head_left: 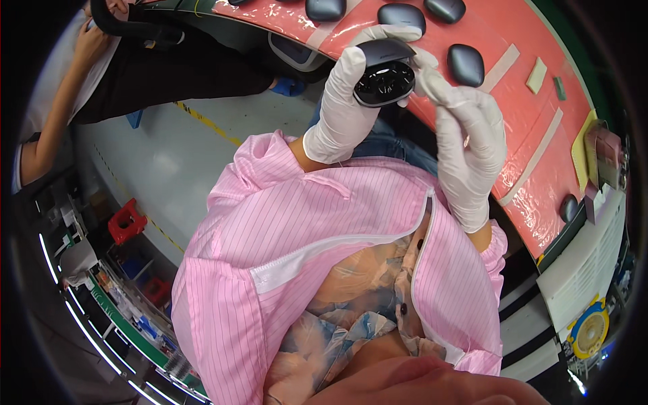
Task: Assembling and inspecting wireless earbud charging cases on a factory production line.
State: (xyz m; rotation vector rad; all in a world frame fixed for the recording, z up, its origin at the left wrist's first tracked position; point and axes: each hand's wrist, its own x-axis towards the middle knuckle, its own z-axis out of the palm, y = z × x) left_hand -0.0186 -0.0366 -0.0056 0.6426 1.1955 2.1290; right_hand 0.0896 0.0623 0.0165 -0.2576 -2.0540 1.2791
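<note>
My gloved left hand (347,101) grips a dark grey earbud charging case (385,77), thumb on its near left side and fingers behind it. The lid is up, and the glossy black inside faces me. At the case's right edge, my gloved right hand (466,128) has its fingers bent and pressed together. Whether a small thing lies between those fingertips is hidden. Just beyond my hands, more rounded dark grey cases rest on the pink-covered table (520,128): one closed case (466,65) at the right, another case (401,18) behind my left fingers.
Further cases, such as one (325,9), lie along the far table edge. Pale tape strips (536,158) cross the pink cover. At the right stand a paper sheet (584,260) and a small yellow-and-blue fan (589,329). Another person (74,74) is at the upper left. A red stool (127,221) stands on the floor.
</note>
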